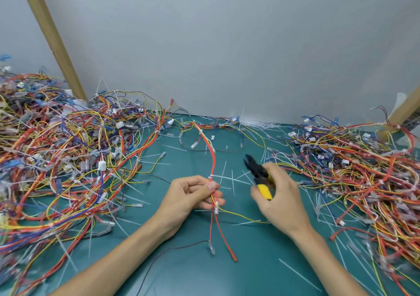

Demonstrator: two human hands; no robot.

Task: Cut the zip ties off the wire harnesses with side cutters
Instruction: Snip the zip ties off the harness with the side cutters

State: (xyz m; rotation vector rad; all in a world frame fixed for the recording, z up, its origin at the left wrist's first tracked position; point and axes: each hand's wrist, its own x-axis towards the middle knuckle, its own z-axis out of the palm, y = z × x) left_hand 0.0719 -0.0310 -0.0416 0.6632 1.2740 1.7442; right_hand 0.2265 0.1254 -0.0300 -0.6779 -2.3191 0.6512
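A red-and-yellow wire harness [213, 157] runs near to far across the middle of the green mat [250, 261]. A white zip tie [211, 177] sits round it just beyond the left hand [193, 195], whose fingers and thumb curl round the wires. To the right — clear of the harness — the right hand [281, 200] grips the yellow handles of the side cutters [256, 170], black head pointing far-left. Tangled left pile [56, 159] and right pile [363, 170] flank them — loose white ties [297, 274] lie scattered about.

Single head-worn wide-angle view, looked forward and down, close over green mat [227, 273]; grey wall [227, 45] filled upper frame.
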